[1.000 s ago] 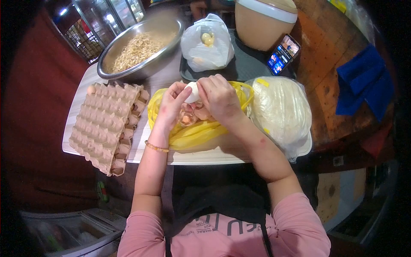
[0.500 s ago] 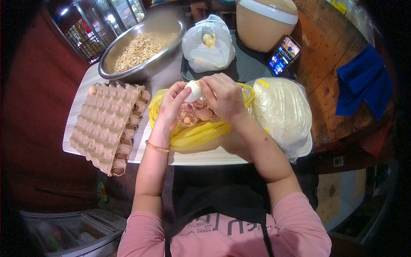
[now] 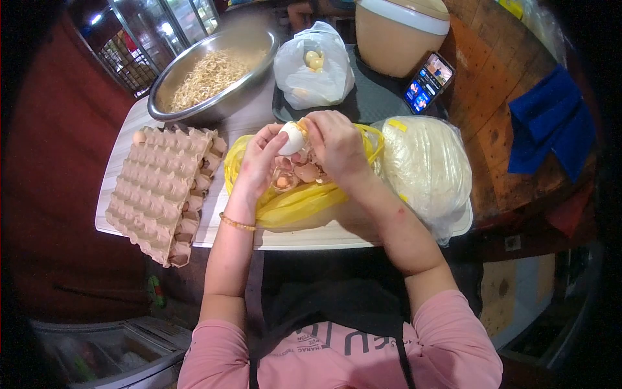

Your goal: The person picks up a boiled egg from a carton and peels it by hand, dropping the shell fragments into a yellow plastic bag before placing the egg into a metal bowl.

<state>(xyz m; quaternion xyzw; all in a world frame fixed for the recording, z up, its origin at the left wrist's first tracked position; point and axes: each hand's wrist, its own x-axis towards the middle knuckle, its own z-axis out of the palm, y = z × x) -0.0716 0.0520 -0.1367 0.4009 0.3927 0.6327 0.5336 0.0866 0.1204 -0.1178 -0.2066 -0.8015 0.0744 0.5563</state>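
Observation:
A white, peeled-looking boiled egg (image 3: pixel 293 141) is held over an open yellow plastic bag (image 3: pixel 304 206). My left hand (image 3: pixel 259 161) grips it from the left, thumb across its front. The closed fingers of my right hand (image 3: pixel 340 144) pinch at its upper right side, where a yellow-orange patch shows. Broken brown eggshells (image 3: pixel 307 172) lie in the bag just below both hands.
Left of the bag is a stack of cardboard egg trays (image 3: pixel 152 188) with one brown egg (image 3: pixel 138 137). A steel bowl of bean sprouts (image 3: pixel 208 81), a white bag (image 3: pixel 299 84) with peeled eggs, a propped phone (image 3: pixel 429 83) and a full plastic bag (image 3: pixel 424 165) surround the hands.
The egg has turned slightly in my fingers, and more of the yellow-orange patch shows at its top. My right hand has shifted a little to the left.

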